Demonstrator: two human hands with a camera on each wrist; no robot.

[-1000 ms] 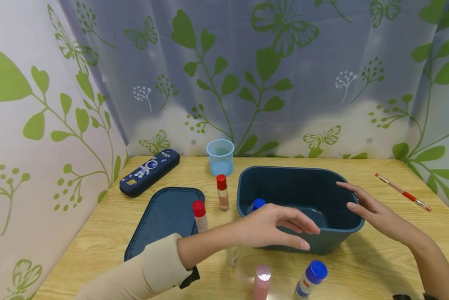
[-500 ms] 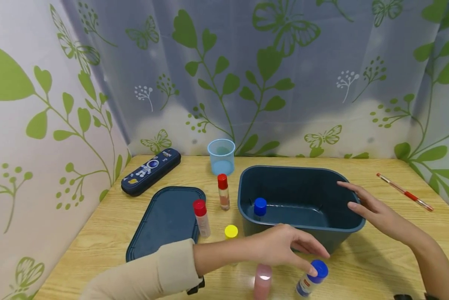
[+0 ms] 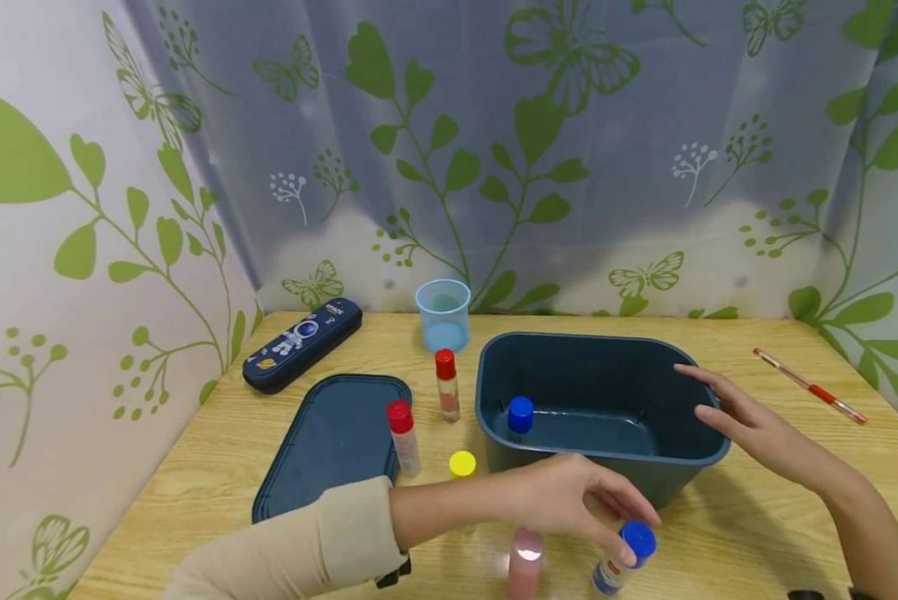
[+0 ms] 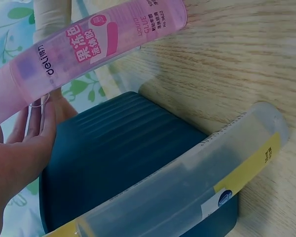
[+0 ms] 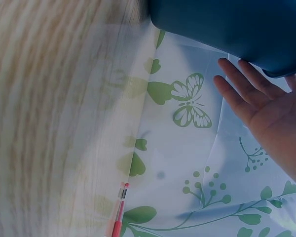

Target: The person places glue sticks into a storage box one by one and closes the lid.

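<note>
My left hand [image 3: 561,496] reaches over the table front, thumb and fingers around the blue cap of a small glue stick [image 3: 608,577]. A pink liquid glue bottle [image 3: 525,562] stands beside it, seen large in the left wrist view, where it hides the fingertips. Close by is a yellow-capped bottle [image 3: 462,465], partly behind my forearm. My right hand [image 3: 749,421] rests at the right rim of a dark teal bin [image 3: 599,337], fingers straight; in the right wrist view the palm [image 5: 281,116] shows. Inside the bin stands another blue-capped tube [image 3: 520,414].
Two red-capped bottles [image 3: 404,437] stand left of the bin, one near a flat dark lid [image 3: 329,442]. Behind are a navy pencil case [image 3: 302,343] and a light blue cup [image 3: 444,315]. A red pen [image 3: 809,385] lies far right. A patterned curtain [image 3: 449,167] closes the back.
My left hand has moved down and right from in front of the bin to the blue-capped glue stick, which has barely shifted. My right hand has stayed at the bin's rim.
</note>
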